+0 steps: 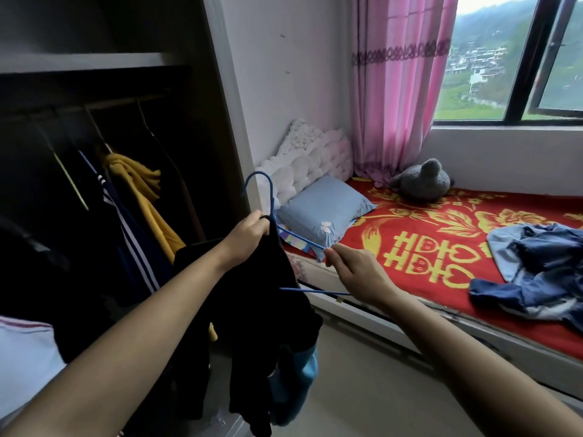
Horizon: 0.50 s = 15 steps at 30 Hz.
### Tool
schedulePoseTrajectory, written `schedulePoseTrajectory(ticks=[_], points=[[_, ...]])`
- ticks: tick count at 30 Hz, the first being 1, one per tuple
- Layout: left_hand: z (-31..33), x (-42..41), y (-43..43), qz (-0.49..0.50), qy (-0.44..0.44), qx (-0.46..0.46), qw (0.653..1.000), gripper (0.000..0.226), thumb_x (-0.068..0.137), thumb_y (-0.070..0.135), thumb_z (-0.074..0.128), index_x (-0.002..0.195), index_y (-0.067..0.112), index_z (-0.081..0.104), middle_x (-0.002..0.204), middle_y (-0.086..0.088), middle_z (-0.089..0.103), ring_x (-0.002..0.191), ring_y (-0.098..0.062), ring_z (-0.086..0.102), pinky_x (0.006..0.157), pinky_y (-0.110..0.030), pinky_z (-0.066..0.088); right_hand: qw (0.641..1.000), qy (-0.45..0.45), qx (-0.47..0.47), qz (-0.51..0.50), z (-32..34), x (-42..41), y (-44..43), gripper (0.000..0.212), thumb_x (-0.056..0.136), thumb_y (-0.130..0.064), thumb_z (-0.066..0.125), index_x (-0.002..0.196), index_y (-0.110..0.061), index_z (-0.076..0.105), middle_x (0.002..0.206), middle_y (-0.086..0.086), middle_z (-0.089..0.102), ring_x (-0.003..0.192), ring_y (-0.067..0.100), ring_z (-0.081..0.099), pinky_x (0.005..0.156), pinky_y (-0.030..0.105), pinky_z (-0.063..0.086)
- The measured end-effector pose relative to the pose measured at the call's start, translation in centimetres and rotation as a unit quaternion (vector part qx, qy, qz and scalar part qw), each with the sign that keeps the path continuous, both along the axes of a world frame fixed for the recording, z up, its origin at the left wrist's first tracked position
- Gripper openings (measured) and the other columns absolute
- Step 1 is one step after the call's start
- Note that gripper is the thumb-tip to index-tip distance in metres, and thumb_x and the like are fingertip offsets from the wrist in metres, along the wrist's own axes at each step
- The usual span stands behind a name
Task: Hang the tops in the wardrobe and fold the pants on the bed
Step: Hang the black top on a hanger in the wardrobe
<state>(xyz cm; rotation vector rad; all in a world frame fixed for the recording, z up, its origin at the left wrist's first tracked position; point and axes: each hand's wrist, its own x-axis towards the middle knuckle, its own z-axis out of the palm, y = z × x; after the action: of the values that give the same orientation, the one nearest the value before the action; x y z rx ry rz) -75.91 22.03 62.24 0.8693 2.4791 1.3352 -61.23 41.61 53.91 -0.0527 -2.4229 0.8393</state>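
Observation:
A black top (262,310) hangs down in front of the open wardrobe (94,121). My left hand (247,238) grips its neck together with the neck of a blue wire hanger (263,187), whose hook points up. My right hand (353,269) pinches the hanger's right arm, which sticks out bare from the top. Denim clothes (533,272) lie crumpled on the red and yellow bed cover (426,247) at the right.
Inside the wardrobe a rail (94,104) carries hangers with a yellow garment (142,190) and a dark striped one (126,222). A blue pillow (325,216), a white padded headboard (312,159), a grey plush toy (422,181) and a pink curtain (397,83) are near the bed.

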Motion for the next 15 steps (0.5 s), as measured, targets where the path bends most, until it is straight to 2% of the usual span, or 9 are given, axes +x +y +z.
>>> schedulePoseTrajectory(ticks=[2,4,6,7,9,11,13,15], points=[[-0.3,-0.1,0.0,0.023,0.061,-0.060,0.996,0.037,0.088,0.059,0.049,0.085,0.022,0.052,0.091,-0.002,0.062,0.086,-0.020,0.057,0.079,-0.037,0.045,1.000,0.017,0.003,0.005,0.0,-0.4,-0.4,0.035,0.104,-0.035,0.046,0.086,-0.015,0.069,0.057,-0.021,0.050,0.051,0.000,0.048,0.054,0.022,0.034],[-0.9,0.0,0.2,0.077,0.142,-0.080,0.984,0.045,0.086,0.071,0.049,0.077,0.026,0.047,0.082,-0.005,0.059,0.082,-0.023,0.060,0.070,-0.036,0.044,0.998,0.053,0.024,0.011,0.0,-0.9,-0.9,0.033,0.103,-0.033,0.049,0.091,-0.013,0.071,0.065,-0.019,0.054,0.055,0.001,0.050,0.058,0.024,0.037],[-1.1,0.0,0.3,0.108,0.174,-0.056,0.977,0.044,0.090,0.065,0.048,0.070,0.025,0.041,0.076,-0.006,0.057,0.083,-0.030,0.061,0.064,-0.036,0.040,0.993,0.105,0.053,-0.023,-0.5,-1.4,-1.3,0.024,0.101,-0.030,0.055,0.107,-0.012,0.070,0.088,-0.002,0.062,0.074,0.011,0.059,0.066,0.032,0.047],[-0.9,-0.1,0.3,0.117,0.174,-0.046,0.977,0.043,0.092,0.061,0.047,0.072,0.023,0.043,0.077,-0.007,0.059,0.085,-0.033,0.062,0.067,-0.038,0.044,0.985,0.130,0.086,-0.067,-1.0,-1.7,-1.5,0.026,0.099,-0.028,0.059,0.118,-0.013,0.067,0.103,0.005,0.061,0.089,0.017,0.060,0.077,0.035,0.049],[-0.3,-0.5,0.1,0.134,0.171,-0.020,0.976,0.040,0.096,0.053,0.046,0.085,0.015,0.051,0.094,-0.015,0.065,0.095,-0.036,0.062,0.082,-0.044,0.049,0.955,0.195,0.186,-0.126,-2.4,-1.8,-1.7,0.038,0.094,-0.031,0.064,0.130,-0.018,0.058,0.126,0.009,0.050,0.114,0.024,0.050,0.095,0.039,0.038],[0.5,-0.8,-0.1,0.153,0.172,0.012,0.973,0.043,0.098,0.047,0.045,0.099,0.006,0.055,0.106,-0.022,0.065,0.101,-0.038,0.060,0.091,-0.047,0.048,0.934,0.240,0.255,-0.070,-3.8,-1.9,-2.0,0.037,0.092,-0.033,0.064,0.127,-0.023,0.055,0.127,0.004,0.047,0.114,0.023,0.048,0.094,0.037,0.035],[1.6,-0.9,-0.3,0.159,0.185,0.041,0.969,0.039,0.099,0.042,0.044,0.099,0.005,0.055,0.103,-0.022,0.065,0.100,-0.038,0.060,0.090,-0.047,0.047,0.948,0.161,0.274,0.019,-5.0,-2.1,-2.4,0.036,0.095,-0.041,0.058,0.125,-0.023,0.054,0.121,-0.002,0.053,0.109,0.021,0.053,0.094,0.034,0.037],[2.6,-0.8,-0.2,0.156,0.198,0.068,0.965,0.031,0.099,0.037,0.045,0.092,0.008,0.054,0.095,-0.023,0.064,0.093,-0.039,0.060,0.086,-0.047,0.048,0.954,0.021,0.291,0.061,-5.9,-2.6,-2.7,0.040,0.096,-0.048,0.050,0.127,-0.023,0.055,0.117,-0.004,0.061,0.111,0.020,0.056,0.100,0.034,0.039]])
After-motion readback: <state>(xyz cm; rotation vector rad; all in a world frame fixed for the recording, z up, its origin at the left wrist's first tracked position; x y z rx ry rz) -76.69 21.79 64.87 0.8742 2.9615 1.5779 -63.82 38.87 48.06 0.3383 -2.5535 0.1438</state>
